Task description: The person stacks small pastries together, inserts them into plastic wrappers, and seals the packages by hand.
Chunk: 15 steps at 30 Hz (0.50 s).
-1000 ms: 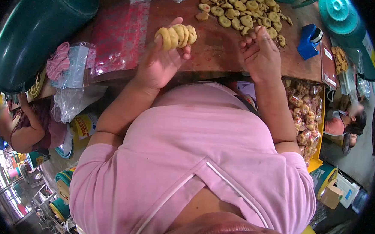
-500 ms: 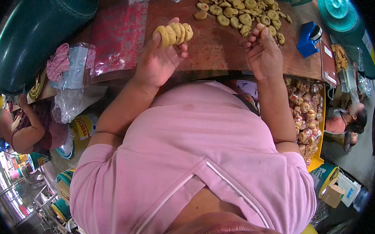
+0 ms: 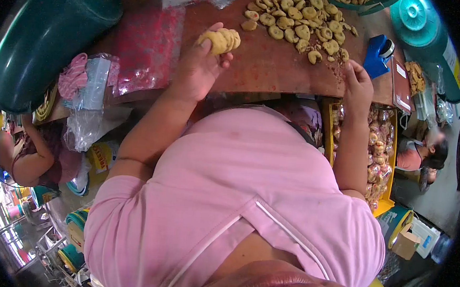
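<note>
In my left hand (image 3: 197, 70) is a short row of round, golden cookies (image 3: 219, 40), held face to face between thumb and fingers above the table. My right hand (image 3: 359, 87) is at the near right side of a loose heap of cookies (image 3: 300, 21), close to the blue tape dispenser (image 3: 375, 55). Its fingers are bent and drawn together; whether anything is between the fingertips cannot be made out. Crumbs and small broken bits lie on the wooden table (image 3: 276, 75) between this hand and the heap.
Red-printed plastic bags (image 3: 146, 49) lie at left beside a large dark green drum (image 3: 52, 32). A green basin (image 3: 373, 5) of cookies stands behind the heap. Below the table edge at right sits a yellow crate (image 3: 387, 203) of packed cookies. Other people sit at both sides.
My right hand has moved from the heap rightward and toward me, beside the tape dispenser. My left hand still holds the cookies, now turned slightly. The view has shifted a little.
</note>
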Available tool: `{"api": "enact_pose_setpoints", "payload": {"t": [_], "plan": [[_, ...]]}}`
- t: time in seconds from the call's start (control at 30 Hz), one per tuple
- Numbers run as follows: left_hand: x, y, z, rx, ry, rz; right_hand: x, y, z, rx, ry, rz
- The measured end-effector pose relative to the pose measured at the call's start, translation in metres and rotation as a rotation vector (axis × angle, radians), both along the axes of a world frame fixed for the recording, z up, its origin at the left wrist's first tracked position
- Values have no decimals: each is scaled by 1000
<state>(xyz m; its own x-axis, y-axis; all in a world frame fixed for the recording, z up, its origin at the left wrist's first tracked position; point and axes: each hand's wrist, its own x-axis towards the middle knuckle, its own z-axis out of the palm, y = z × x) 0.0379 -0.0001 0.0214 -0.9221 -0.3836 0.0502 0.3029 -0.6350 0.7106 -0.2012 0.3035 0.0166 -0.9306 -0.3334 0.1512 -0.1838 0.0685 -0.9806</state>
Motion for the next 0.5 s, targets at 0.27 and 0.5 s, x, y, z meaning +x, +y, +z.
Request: {"api": "enact_pose_setpoints", "payload": {"t": [0.27,0.5], "plan": [[-37,-29,-26,-1316,-146,208,44,41,-15,658,584,139],[-42,-31,-35,-1578,-204,30,71,42,-61,781,142,317]]}}
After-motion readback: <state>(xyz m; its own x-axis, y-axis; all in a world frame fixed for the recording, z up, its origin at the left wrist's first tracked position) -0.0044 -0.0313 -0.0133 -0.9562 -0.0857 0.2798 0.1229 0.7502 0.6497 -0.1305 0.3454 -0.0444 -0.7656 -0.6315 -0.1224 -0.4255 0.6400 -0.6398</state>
